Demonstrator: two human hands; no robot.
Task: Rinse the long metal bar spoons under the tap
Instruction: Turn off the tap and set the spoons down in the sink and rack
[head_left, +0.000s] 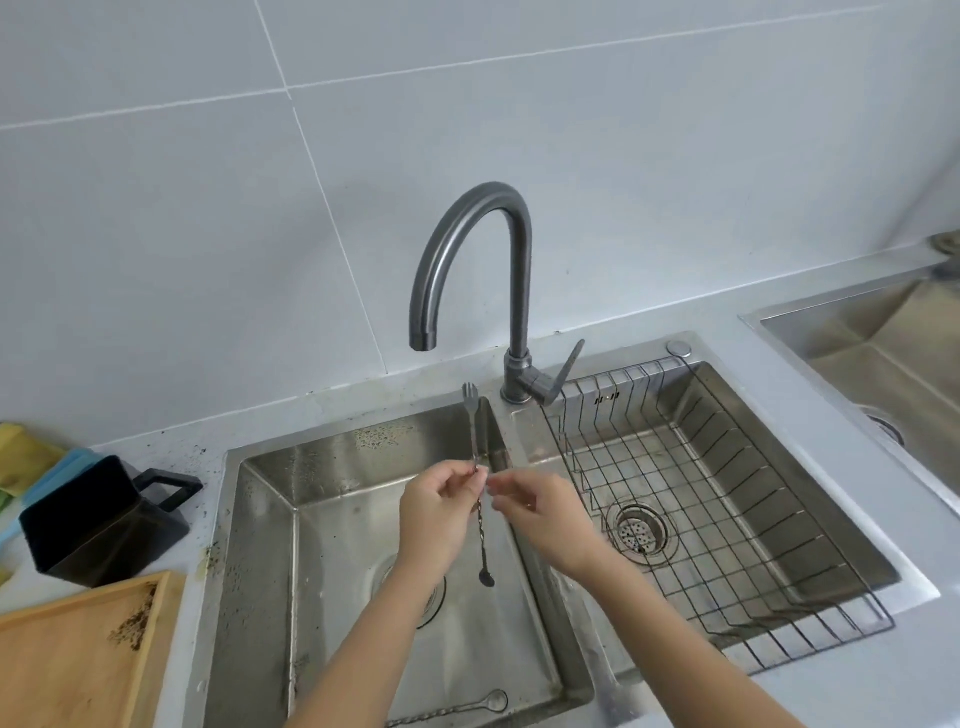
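Observation:
A long twisted metal bar spoon (483, 540) hangs nearly upright over the left sink basin (270, 519), fork end up, small bowl down. My left hand (441, 514) pinches its stem near the middle. My right hand (540, 514) is just right of the stem, fingertips close to it; whether they touch it I cannot tell. The grey curved tap (470, 260) stands behind, its spout above and left of the spoon, with no water visible. A second bar spoon (467, 707) lies flat at the basin's front edge.
The right basin holds a wire rack (727, 519) above a drain strainer (641, 529). A black jug (98, 519) and a wooden board (78, 660) with dark crumbs sit on the left counter. Another sink (883, 353) is at far right.

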